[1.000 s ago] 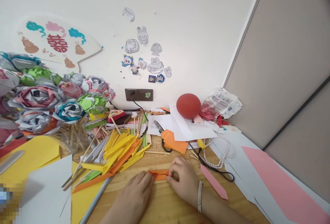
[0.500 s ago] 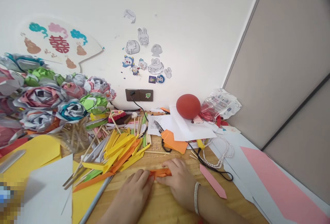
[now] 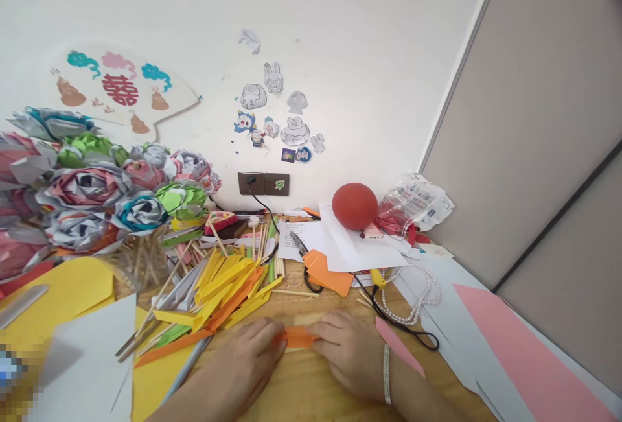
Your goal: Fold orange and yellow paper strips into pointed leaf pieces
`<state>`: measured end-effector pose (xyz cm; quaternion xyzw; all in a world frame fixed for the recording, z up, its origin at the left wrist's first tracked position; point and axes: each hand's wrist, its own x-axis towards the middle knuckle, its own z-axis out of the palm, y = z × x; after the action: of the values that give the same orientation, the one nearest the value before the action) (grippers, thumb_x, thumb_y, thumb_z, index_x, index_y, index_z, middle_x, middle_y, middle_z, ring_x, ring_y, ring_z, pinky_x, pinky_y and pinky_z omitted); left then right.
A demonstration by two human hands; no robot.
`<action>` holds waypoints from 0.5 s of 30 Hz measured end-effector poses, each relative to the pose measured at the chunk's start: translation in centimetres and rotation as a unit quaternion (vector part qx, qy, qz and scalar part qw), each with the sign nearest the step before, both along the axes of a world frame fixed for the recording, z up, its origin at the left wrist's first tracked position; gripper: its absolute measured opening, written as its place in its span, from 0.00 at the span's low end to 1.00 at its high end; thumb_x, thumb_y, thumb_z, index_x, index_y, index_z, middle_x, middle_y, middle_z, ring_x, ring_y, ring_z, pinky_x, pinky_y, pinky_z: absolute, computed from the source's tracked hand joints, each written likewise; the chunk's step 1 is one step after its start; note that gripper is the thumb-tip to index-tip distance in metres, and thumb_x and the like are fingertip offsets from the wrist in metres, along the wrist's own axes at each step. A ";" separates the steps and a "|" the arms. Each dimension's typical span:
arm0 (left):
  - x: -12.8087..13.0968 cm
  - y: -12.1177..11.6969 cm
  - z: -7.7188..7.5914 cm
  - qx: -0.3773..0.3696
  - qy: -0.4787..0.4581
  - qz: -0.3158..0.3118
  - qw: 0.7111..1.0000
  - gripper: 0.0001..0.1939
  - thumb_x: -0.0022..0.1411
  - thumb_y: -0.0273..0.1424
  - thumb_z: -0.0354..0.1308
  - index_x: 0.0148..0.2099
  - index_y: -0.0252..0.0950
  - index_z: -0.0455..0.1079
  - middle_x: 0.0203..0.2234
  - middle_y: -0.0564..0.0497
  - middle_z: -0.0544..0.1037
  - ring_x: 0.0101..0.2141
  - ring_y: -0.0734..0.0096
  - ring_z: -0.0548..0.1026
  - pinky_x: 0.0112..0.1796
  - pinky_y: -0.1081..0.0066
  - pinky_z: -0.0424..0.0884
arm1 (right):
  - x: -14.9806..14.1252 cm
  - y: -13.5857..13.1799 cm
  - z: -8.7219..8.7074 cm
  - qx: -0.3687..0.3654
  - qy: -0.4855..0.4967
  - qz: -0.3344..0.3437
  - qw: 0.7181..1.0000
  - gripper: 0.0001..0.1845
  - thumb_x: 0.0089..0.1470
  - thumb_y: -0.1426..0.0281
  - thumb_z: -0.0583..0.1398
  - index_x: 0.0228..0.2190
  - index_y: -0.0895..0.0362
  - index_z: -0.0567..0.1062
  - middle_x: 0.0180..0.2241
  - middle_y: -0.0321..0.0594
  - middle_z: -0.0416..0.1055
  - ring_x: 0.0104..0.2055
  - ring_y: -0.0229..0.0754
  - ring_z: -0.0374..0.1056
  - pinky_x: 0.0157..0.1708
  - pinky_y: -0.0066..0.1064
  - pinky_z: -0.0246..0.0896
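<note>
A small orange paper strip (image 3: 298,338) stretches between my two hands, low over the wooden table (image 3: 301,389). Its left end is pinched in the fingers of my left hand (image 3: 253,354), which partly cover it. My right hand (image 3: 343,354), with a bracelet on the wrist, grips the other end between thumb and fingers. To the left of my hands lies a pile of folded yellow paper strips (image 3: 218,282) with some orange ones among them. A pink paper strip (image 3: 398,344) rests just beyond my right hand, partly hidden by my wrist.
Paper flowers (image 3: 87,188) crowd the left side. Scissors (image 3: 299,244) and orange paper pieces (image 3: 328,273) lie ahead. A red balloon (image 3: 354,206) sits on white paper at the back, a bead string (image 3: 418,312) to the right. Large pink and white sheets (image 3: 515,344) cover the right side.
My hands have come slightly nearer to me and a little further apart. More of the orange strip now shows flat between them. The view has tilted up slightly.
</note>
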<state>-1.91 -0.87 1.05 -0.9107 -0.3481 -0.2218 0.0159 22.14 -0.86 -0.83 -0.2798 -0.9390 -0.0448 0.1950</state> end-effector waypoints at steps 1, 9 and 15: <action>0.0 0.0 -0.2 -0.015 0.003 0.006 1.000 0.11 0.66 0.29 0.45 0.43 0.42 0.68 0.37 0.53 0.76 0.36 0.71 0.74 0.39 0.75 0.70 | -0.2 0.1 -0.1 0.001 0.001 0.010 1.000 0.15 0.50 0.79 0.53 0.40 0.59 0.71 0.44 0.42 0.70 0.42 0.43 0.60 0.44 0.35 0.57; 0.0 0.2 -1.5 0.041 0.059 -0.038 0.997 0.16 0.65 0.23 0.44 0.48 0.39 0.69 0.42 0.52 0.77 0.43 0.67 0.74 0.46 0.71 0.69 | -1.5 0.1 -0.3 -0.028 0.021 -0.048 0.998 0.12 0.54 0.74 0.54 0.41 0.57 0.71 0.36 0.41 0.70 0.38 0.43 0.61 0.38 0.36 0.58; 1.0 -0.5 -2.1 0.048 0.037 -0.058 0.997 0.14 0.65 0.23 0.43 0.38 0.37 0.70 0.31 0.51 0.77 0.33 0.66 0.73 0.37 0.67 0.69 | -1.7 -0.2 -0.5 -0.067 0.060 -0.049 0.995 0.08 0.53 0.75 0.56 0.34 0.55 0.73 0.38 0.39 0.70 0.39 0.42 0.62 0.38 0.33 0.57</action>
<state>-0.94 -1.37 -1.05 -0.9350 -0.2833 -0.2050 0.0595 20.39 -1.09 -1.37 -0.3396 -0.9118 0.0258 0.2295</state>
